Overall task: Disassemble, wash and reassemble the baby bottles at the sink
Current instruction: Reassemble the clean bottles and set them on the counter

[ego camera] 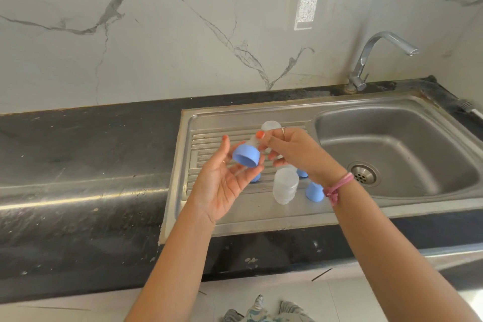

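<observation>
Blue collar [245, 155] with clear teat held aloft; frosted bottle [285, 185] and blue collar [314, 191] on drainboard

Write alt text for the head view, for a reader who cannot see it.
Over a steel sink's drainboard, the right hand grips a clear baby bottle whose blue cap sits by the open left hand. Another clear bottle and blue caps stand on the drainboard; the tap is not running.

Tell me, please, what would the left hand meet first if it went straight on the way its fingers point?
Probably the blue plastic cap just beyond the left hand fingertips, apparently already touching them; depth is unclear.
</observation>
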